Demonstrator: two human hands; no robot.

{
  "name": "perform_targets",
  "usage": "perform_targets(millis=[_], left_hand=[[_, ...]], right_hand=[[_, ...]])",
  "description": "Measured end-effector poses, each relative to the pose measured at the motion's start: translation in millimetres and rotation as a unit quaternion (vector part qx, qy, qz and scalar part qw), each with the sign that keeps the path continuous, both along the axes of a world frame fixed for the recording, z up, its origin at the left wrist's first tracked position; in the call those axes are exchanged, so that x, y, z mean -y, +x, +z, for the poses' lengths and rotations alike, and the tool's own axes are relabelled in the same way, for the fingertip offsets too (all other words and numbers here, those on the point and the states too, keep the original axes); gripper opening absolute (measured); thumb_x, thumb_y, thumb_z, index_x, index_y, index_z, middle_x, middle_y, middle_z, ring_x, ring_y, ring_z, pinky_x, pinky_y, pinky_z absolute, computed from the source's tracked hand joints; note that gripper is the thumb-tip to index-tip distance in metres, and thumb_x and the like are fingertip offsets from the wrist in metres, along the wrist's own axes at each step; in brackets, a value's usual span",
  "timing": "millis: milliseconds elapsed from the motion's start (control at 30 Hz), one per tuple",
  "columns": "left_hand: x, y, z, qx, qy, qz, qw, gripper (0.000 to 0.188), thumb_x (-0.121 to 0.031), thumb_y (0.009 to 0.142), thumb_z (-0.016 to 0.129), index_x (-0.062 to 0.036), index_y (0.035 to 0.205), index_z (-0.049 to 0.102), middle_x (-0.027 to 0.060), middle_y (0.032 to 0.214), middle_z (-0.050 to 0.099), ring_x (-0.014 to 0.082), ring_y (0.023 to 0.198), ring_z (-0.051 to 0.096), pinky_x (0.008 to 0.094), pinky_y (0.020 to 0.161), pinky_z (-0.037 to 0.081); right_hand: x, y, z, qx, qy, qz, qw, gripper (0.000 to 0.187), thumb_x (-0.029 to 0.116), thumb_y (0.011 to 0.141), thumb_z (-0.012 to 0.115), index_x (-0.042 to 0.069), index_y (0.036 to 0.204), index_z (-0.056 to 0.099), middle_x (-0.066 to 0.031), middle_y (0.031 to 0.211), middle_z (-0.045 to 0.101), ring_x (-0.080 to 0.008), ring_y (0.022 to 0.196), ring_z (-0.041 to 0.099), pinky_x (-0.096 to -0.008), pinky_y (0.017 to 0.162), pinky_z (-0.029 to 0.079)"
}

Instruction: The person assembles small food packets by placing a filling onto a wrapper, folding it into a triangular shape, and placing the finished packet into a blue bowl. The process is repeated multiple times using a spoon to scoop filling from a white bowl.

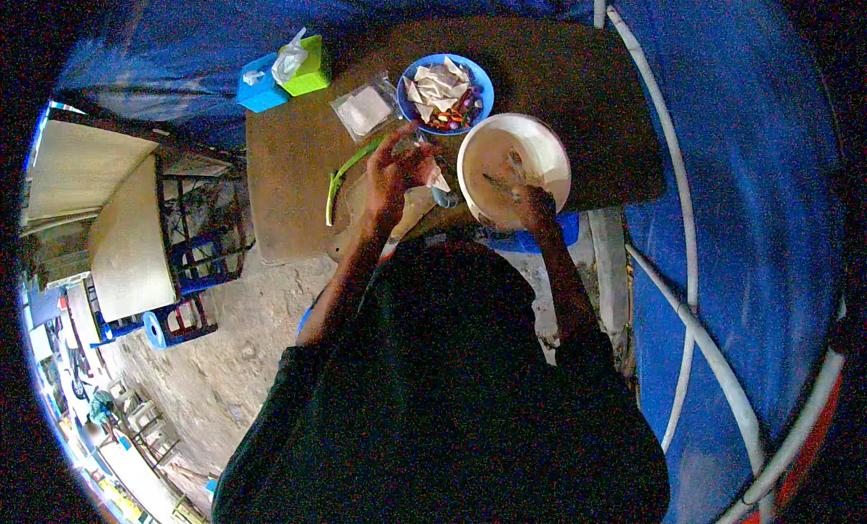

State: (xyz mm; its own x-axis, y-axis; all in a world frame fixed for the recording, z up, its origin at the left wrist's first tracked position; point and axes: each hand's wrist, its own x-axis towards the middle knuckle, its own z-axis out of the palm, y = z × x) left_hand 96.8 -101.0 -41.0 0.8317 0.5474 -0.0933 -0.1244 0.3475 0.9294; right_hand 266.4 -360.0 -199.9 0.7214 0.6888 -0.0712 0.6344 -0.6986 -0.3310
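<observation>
Blue tarp: hangs down the right side and across the back, huge
Tabletop: brown, carries pretty much all the stuff
White bowl: near edge, right of centre, murky brownish liquid inside
Blue bowl: just behind it, a bit left, loaded with pale flat pieces plus red and purple bits
Baskets: one blue, one green, side by side, far left
Packet: clear plastic, white inside, just left of the blue bowl
Left grip: fingers curled, blurry, can't tell if it's grasping anything
Right grip: at the white bowl's near right rim, fingers hidden, can't tell if clenched
Green stalk: lying left of the left grip
Pale piece: right by the left fingertips
</observation>
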Motion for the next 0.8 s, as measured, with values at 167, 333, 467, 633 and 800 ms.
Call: perform_targets(millis=[167, 333, 467, 633, 800], left_hand=[[0.0, 7.8, 26.6, -0.061, -0.008, -0.002, 0.998, 0.045, -0.007, 0.088, 0.059, -0.0044, 0.131, 0.045, 0.0115, 0.090, 0.068, 0.0157, 0.073, 0.064, 0.0284, 0.062, 0.052], [5.9, 10.1, 41.1, -0.078, 0.097, -0.054, 0.991, 0.047, -0.002, 0.083, 0.066, -0.0036, 0.125, 0.047, 0.0084, 0.078, 0.067, 0.0126, 0.066, 0.062, 0.0245, 0.056, 0.049], [9.9, 8.1, 49.8, -0.069, 0.097, -0.077, 0.990, 0.047, -0.003, 0.082, 0.067, -0.0030, 0.125, 0.048, 0.0081, 0.080, 0.067, 0.0131, 0.067, 0.063, 0.0248, 0.057, 0.049], [9.7, 6.5, 46.5, -0.030, 0.137, -0.092, 0.986, 0.043, -0.001, 0.080, 0.068, -0.0025, 0.120, 0.052, 0.0092, 0.083, 0.067, 0.0147, 0.070, 0.064, 0.0261, 0.062, 0.051], [-5.7, -3.1, 40.1, -0.078, 0.060, -0.152, 0.983, 0.024, -0.011, 0.088, 0.059, -0.0014, 0.109, 0.061, 0.0087, 0.093, 0.066, 0.0163, 0.085, 0.063, 0.0291, 0.070, 0.052]], right_hand=[[-32.6, -16.1, 62.1, 0.030, 0.165, 0.080, 0.983, 0.035, 0.031, 0.081, 0.068, 0.002, 0.099, 0.066, -0.0165, 0.098, 0.067, -0.0311, 0.086, 0.066, -0.0388, 0.080, 0.051], [-95.5, -46.9, 171.2, -0.330, 0.362, -0.053, 0.870, 0.028, 0.024, 0.084, 0.068, 0.000, 0.098, 0.066, -0.0047, 0.089, 0.067, -0.0111, 0.071, 0.060, -0.0244, 0.065, 0.047], [-114.3, -56.5, 207.1, -0.417, 0.347, -0.060, 0.838, 0.021, 0.020, 0.083, 0.069, 0.001, 0.092, 0.067, -0.0008, 0.077, 0.063, -0.0061, 0.059, 0.052, -0.0203, 0.057, 0.043], [-114.3, -54.4, 208.2, -0.452, 0.343, -0.059, 0.821, 0.016, 0.016, 0.083, 0.068, 0.001, 0.087, 0.068, -0.0017, 0.072, 0.064, -0.0077, 0.062, 0.058, -0.0205, 0.058, 0.045], [-106.1, -49.3, 216.5, -0.467, 0.341, -0.015, 0.816, 0.021, 0.015, 0.084, 0.066, -0.003, 0.094, 0.068, -0.0083, 0.080, 0.068, -0.0129, 0.070, 0.065, -0.0248, 0.066, 0.051]])
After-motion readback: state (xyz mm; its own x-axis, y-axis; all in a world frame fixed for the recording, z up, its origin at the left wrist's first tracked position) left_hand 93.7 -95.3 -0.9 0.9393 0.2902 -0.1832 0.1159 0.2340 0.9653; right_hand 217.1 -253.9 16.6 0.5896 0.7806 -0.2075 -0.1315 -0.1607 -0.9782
